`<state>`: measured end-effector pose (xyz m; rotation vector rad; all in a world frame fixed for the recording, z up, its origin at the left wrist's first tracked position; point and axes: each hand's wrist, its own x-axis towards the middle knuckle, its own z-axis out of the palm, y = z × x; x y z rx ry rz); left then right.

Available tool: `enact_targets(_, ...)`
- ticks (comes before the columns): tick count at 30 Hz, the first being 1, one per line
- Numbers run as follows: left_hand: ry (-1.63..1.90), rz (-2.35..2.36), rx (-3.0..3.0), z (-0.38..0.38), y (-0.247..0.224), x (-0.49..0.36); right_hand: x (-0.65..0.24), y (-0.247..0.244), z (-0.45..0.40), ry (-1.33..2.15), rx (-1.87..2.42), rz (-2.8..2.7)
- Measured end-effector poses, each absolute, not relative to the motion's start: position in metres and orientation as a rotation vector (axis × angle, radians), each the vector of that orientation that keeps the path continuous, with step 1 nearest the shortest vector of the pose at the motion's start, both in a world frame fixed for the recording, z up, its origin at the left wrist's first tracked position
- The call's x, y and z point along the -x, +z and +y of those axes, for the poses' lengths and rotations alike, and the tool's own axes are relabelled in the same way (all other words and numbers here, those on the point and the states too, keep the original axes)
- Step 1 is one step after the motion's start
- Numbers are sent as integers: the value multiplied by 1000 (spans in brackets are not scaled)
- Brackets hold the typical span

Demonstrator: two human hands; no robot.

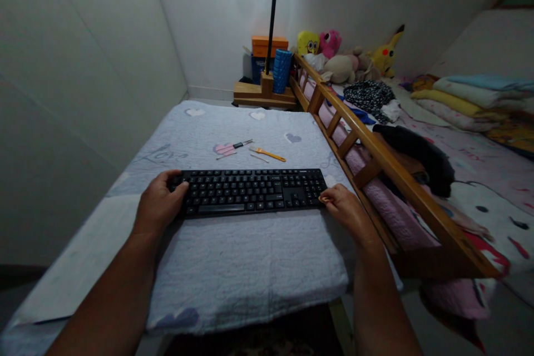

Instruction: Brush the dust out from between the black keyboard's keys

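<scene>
A black keyboard (250,192) lies across the cloth-covered table (258,256). At its left end my left hand (161,200) grips the edge, thumb on top of the keys. My right hand (340,206) is closed at the keyboard's lower right corner, with a small tan thing (325,199) between its fingers that I cannot make out clearly. Beyond the keyboard lie an orange-handled brush (271,154), a pair of tweezers or similar dark tool (243,144) and thin cotton-swab-like sticks (226,156).
A wooden bed rail (367,150) runs along the table's right side. Behind the table stand a black pole (272,16) on a wooden base, an orange box (269,45) and a blue roll (282,71). Plush toys and folded bedding lie on the bed. A pale sheet (87,256) covers the left front.
</scene>
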<state>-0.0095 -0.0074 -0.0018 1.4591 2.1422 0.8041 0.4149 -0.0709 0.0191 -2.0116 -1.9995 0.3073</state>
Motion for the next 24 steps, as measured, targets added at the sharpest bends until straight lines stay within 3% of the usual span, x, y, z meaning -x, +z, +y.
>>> enact_targets(7, 818, 2136, -1475, -9, 0, 8, -438, 21, -74, 257, 2065, -1947)
enact_targets(17, 806, 2152, -1473, -8, -2, 10, -393, 16, -71, 353, 1874, -1963)
enact_targets(24, 790, 2159, -1462, -9, 1, 8, -403, 14, -75, 336, 1967, -1967)
